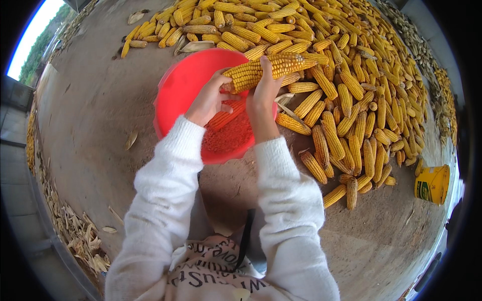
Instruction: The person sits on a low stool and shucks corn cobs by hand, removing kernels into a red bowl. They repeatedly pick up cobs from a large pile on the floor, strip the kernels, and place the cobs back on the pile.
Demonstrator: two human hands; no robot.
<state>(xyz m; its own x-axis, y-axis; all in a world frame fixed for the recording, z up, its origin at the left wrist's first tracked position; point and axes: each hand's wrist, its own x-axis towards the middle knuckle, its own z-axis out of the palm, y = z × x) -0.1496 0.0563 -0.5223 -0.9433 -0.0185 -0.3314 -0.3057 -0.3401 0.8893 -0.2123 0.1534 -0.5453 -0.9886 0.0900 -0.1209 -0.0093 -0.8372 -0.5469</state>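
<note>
Between my two hands is a yellow ear of dried corn (246, 77), held roughly level over a red plastic basin (177, 86). My left hand (214, 98) supports its thick end, with the lower fingers spread. My right hand (264, 88) grips the ear nearer its tapered tip, thumb laid along the top. Loose kernels (229, 141) cover part of the basin's bottom, tinted red by the plastic. Another corn cob (226, 117) lies inside, partly hidden behind my left fingers.
A large heap of husked corn ears (361, 79) spreads from behind the basin around to the right. A yellow bucket (433, 184) stands at far right. Dry husks (75, 233) line the left wall (22, 210). A loose husk (131, 140) lies on the concrete floor (101, 94).
</note>
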